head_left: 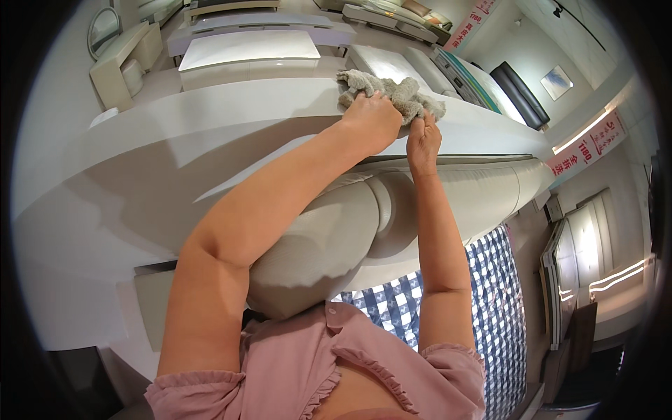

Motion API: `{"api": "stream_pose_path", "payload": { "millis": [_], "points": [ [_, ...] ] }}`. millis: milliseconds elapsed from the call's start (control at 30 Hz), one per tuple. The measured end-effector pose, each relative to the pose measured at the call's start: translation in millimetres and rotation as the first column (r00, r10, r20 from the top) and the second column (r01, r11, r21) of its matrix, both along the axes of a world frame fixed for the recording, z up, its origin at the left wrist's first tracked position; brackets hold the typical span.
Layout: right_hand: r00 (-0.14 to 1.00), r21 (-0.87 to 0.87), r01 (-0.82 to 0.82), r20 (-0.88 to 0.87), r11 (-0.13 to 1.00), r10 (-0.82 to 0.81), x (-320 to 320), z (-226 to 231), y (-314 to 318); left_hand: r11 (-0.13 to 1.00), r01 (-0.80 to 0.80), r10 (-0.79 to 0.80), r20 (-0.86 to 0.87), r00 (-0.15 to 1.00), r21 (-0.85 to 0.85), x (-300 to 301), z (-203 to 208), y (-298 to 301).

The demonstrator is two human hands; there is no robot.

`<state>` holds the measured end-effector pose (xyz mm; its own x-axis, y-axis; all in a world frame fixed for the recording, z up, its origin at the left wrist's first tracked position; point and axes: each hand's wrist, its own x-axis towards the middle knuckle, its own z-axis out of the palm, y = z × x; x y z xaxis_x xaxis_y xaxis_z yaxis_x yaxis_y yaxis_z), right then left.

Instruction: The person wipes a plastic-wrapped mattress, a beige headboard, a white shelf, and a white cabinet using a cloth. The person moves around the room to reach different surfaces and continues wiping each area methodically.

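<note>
A crumpled grey-green cloth [406, 100] rests on top of a white half-height wall [308, 94]. My left hand [374, 120] grips the cloth from the near side, its fingertips sunk into the folds. Just to the right, my right hand [423, 143] pinches the cloth's lower edge between fingers and thumb. Both arms reach forward over a padded beige headboard [322, 231], which stands against the wall's near side. My forearms cover parts of the headboard.
Below the headboard lies blue-and-white checked bedding [500, 301]. Beyond the wall are a white-topped low table [248, 50], a dresser with a round mirror [103, 31] and several beds. A red-and-white banner [588, 145] hangs at right, near another headboard [584, 238].
</note>
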<state>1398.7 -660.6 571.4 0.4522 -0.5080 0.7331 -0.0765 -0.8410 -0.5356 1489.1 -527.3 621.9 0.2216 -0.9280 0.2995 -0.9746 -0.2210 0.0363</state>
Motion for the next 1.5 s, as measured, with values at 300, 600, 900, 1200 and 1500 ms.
{"api": "stream_pose_path", "payload": {
  "millis": [300,600,900,1200,1500],
  "points": [
    [0.993,-0.106,-0.121,-0.017,0.987,0.120,24.8,4.3,75.7,0.990,-0.081,0.090,0.070,0.994,-0.115,13.1,-14.1,78.4],
    [0.977,-0.088,-0.203,-0.080,0.975,0.196,47.5,4.1,148.0,0.939,-0.154,0.214,0.170,0.962,-0.307,28.5,-40.3,148.7],
    [0.953,-0.171,-0.303,-0.066,0.938,0.296,68.4,0.3,200.3,0.936,-0.239,0.274,0.105,0.956,-0.260,40.7,-39.2,207.5],
    [0.946,0.042,-0.298,-0.123,0.954,0.301,73.2,-2.6,232.8,0.911,-0.235,0.297,0.142,0.944,-0.339,49.0,-49.2,250.7],
    [0.697,0.739,-0.510,0.054,0.441,0.715,31.4,9.7,307.3,0.899,-0.374,0.063,-0.776,0.627,-0.229,34.9,-59.8,357.0]
  ]
}}
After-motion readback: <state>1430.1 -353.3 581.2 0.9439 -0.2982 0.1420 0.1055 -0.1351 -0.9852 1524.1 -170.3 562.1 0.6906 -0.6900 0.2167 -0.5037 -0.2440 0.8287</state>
